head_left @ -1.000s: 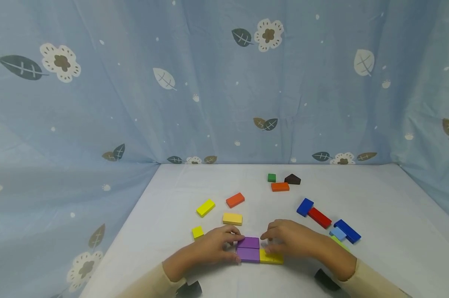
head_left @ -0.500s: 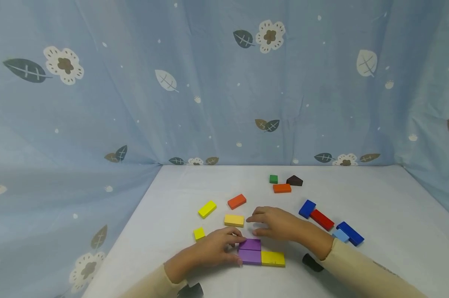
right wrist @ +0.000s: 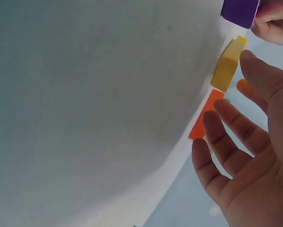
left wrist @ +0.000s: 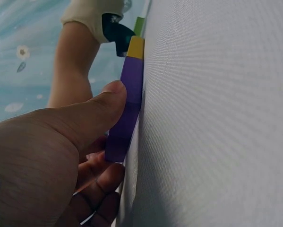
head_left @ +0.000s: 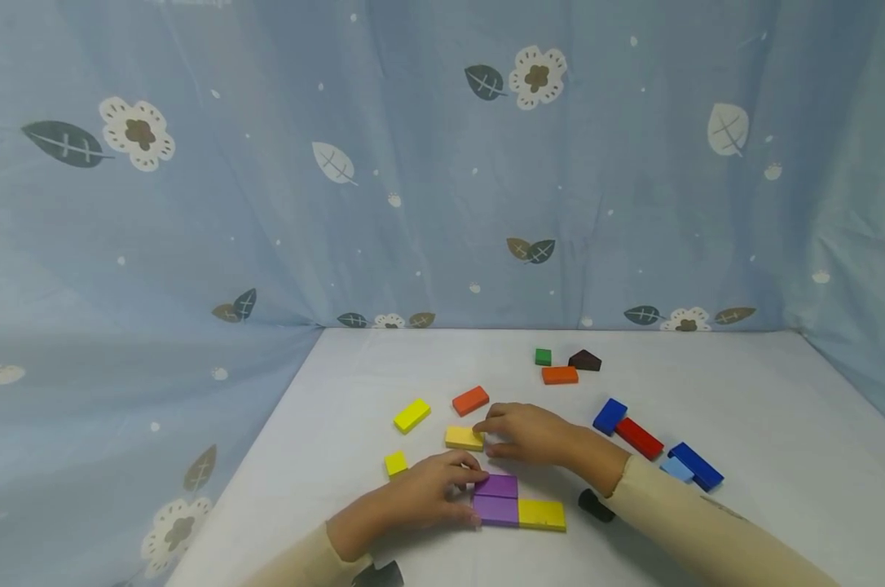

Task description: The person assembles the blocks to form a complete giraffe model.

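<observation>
Two purple blocks (head_left: 495,512) lie edge to edge in the head view, and a yellow block (head_left: 542,515) meets the nearer one's right end. My left hand (head_left: 437,492) holds the purple pair at its left side. In the left wrist view its thumb (left wrist: 114,94) presses along the purple side, with curled fingers at the pair's far end. My right hand (head_left: 530,434) hovers at the right end of a light orange block (head_left: 461,439). In the right wrist view, relaxed, spread fingers surround that block (right wrist: 226,66) without gripping it; whether a fingertip touches it I cannot tell.
Beyond the hands lie a bright yellow block (head_left: 411,416), an orange-red block (head_left: 470,401) and a small yellow block (head_left: 395,464). Farther back are green (head_left: 543,357), orange (head_left: 560,375) and dark brown (head_left: 585,360) blocks. Blue (head_left: 609,416) and red (head_left: 639,439) blocks lie right.
My right hand has left the yellow block beside the purple pair and moved away and leftward to the light orange block. The left hand has stayed on the purple blocks.
</observation>
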The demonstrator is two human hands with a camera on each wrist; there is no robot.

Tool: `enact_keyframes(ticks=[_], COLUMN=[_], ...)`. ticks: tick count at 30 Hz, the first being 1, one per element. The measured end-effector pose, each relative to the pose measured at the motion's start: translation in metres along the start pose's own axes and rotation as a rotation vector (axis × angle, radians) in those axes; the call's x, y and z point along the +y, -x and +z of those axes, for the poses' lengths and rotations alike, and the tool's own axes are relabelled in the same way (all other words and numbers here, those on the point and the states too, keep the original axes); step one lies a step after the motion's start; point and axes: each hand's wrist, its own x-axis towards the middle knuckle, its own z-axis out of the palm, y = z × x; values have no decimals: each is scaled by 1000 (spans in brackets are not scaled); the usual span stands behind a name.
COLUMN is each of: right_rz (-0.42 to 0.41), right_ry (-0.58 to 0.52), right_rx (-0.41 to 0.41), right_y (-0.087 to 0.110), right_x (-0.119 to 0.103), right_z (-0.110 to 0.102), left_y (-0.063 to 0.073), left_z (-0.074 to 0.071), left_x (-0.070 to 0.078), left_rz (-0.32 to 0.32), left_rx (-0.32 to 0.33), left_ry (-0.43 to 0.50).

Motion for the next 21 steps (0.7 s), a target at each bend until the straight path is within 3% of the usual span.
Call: enact_keyframes(ticks=[21], right_rz=[-50], right_ry=[35], right_rx=[41], right_y=[-13], right_x=[0], right_z=[6], left_y=[-1], left_z=[0], left_x=[0], left_rz=[9], left_rx=[-2], left_ry=[-2])
